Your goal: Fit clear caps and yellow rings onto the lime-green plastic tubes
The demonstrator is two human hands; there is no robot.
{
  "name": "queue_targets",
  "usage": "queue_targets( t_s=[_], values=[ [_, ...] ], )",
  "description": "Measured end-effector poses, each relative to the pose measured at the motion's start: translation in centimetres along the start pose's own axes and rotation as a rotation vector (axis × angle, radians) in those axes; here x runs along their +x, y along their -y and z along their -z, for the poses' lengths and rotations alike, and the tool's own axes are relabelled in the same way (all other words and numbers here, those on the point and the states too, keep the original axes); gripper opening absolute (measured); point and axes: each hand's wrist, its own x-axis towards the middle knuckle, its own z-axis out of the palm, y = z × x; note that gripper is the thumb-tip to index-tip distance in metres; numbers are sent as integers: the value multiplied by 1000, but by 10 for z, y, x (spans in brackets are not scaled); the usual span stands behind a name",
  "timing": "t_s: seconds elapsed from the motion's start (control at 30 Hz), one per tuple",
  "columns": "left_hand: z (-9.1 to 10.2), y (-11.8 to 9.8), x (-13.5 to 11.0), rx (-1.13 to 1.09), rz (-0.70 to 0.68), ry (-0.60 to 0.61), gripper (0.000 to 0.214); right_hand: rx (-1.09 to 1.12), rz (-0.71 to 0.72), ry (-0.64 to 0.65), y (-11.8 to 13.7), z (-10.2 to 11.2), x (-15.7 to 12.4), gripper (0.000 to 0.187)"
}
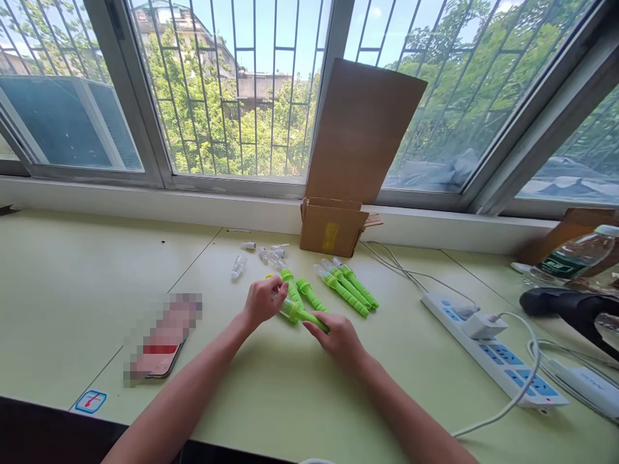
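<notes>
My left hand [264,299] is closed around the clear end of a green plastic stick [296,312]. My right hand [338,335] grips the green handle of the same stick, which slants down to the right between them. Just behind lie two more ribbed green handles, one [312,294] with a bare collar. Past my left hand are a clear plastic tube [238,266], a small white cylinder [248,245] and a few other small clear and white pieces. To the right, three green sticks with clear tips [349,287] rest side by side.
Behind the parts stands an open cardboard box [333,227], its flap against the window. A phone [164,348] lies at left. On the right are a white power strip [498,361] with a charger and cables, a plastic bottle [573,254] and a black curved object [556,303].
</notes>
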Motion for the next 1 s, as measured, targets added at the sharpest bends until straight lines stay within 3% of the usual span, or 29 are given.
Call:
queue_targets(
  t_s=[0.17, 0.33, 0.67, 1.0],
  values=[
    [-6, -2, 5, -166, 249, 108, 53, -439, 258, -209, -8, 8, -3, 39],
    [-6, -7, 7, -77, 357, 109, 59, -567, 352, -221, -6, 9, -2, 37],
    [-3, -22, 5, 59, 377, 47, 61, -563, 309, -237, -1, 11, -2, 35],
    [-6, -13, 4, 198, 334, 12, 61, -96, -5, -4, 14, 4, -2, 39]
  ],
)
